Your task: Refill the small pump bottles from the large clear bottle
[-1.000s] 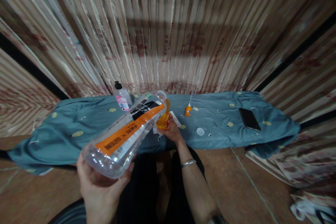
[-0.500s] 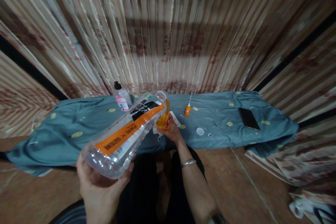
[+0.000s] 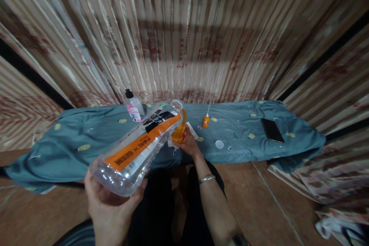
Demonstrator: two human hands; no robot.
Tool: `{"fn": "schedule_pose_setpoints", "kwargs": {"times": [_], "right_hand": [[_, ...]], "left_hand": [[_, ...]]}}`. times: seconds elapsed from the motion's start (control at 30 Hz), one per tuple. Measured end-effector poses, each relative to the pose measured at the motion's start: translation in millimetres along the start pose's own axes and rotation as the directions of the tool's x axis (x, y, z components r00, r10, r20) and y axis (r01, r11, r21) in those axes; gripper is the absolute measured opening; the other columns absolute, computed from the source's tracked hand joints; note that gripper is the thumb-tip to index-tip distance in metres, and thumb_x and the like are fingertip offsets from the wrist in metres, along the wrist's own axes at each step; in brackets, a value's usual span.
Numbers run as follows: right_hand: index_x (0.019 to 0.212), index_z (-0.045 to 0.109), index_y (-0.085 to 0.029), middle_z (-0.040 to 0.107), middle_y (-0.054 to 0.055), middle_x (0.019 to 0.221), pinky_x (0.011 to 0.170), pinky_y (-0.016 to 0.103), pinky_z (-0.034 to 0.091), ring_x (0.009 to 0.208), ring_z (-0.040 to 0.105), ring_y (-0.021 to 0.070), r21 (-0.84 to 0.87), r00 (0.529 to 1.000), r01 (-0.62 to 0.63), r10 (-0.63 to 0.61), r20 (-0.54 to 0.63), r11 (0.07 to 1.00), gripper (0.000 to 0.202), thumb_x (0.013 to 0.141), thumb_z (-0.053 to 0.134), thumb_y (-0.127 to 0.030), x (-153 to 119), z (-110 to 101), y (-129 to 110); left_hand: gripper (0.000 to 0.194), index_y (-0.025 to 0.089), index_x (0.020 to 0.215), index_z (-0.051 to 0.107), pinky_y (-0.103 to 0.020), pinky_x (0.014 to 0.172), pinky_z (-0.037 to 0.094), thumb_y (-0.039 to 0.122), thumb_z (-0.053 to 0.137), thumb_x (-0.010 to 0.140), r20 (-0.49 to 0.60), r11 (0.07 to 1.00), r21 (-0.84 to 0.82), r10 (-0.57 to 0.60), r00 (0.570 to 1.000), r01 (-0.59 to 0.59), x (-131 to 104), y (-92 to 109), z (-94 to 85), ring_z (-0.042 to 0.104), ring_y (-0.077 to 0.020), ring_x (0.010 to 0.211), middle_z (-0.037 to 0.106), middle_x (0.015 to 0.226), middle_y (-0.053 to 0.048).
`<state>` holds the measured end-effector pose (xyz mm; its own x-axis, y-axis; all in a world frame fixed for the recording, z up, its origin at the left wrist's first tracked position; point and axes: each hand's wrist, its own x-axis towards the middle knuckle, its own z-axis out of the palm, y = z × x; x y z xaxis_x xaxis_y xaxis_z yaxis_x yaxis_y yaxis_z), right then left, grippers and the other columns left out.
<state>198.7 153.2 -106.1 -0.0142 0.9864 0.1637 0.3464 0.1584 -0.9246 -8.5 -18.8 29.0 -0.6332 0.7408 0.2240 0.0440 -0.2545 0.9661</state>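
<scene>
My left hand is wrapped round the base of a large clear plastic bottle with an orange and grey label. The bottle is tilted, its uncapped mouth at the upper right, close to an orange bottle. My right hand grips that orange bottle from the right side. The big bottle hides part of the orange one, so I cannot tell whether their mouths touch. Beyond my right hand, an orange pump head with a thin clear tube lies on the cloth. Some white tissue lies by my right hand.
A clear bottle with a black cap and pink label stands at the back left. A white disc and a black phone lie to the right on the blue-green cloth. Striped curtains hang behind and at both sides.
Both hands and both bottles hold nearly the same pose. The view has shifted very slightly, and nothing has been let go or taken up.
</scene>
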Motion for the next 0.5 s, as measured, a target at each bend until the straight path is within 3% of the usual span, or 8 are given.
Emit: {"fn": "schedule_pose_setpoints", "kwargs": {"times": [0.23,0.5], "right_hand": [[0.157,0.041,-0.027,0.072,0.007,0.133,0.11,0.057,0.059,0.119,0.074,0.0328,0.012,1.0,0.019,-0.019,0.007,1.0,0.105,0.065,0.092,-0.027,0,-1,1],[0.156,0.038,-0.027,0.075,0.008,0.128,0.104,0.051,0.062,0.11,0.077,0.0291,-0.017,1.0,-0.009,0.01,0.023,1.0,0.103,0.067,0.09,-0.024,0,-1,-1]], "left_hand": [[0.113,0.027,0.146,0.058,-0.052,0.1,0.063,0.019,0.103,0.043,0.019,1.0,-0.007,0.007,1.0,-0.006,-1,-12,-7.3,0.07,-0.0386,0.124,0.067,0.142,-0.013],[0.11,0.027,0.143,0.06,-0.049,0.095,0.065,0.023,0.104,0.042,0.017,1.0,0.017,0.018,1.0,-0.019,-1,-6,-4.1,0.072,-0.0361,0.118,0.069,0.135,-0.011]]}}
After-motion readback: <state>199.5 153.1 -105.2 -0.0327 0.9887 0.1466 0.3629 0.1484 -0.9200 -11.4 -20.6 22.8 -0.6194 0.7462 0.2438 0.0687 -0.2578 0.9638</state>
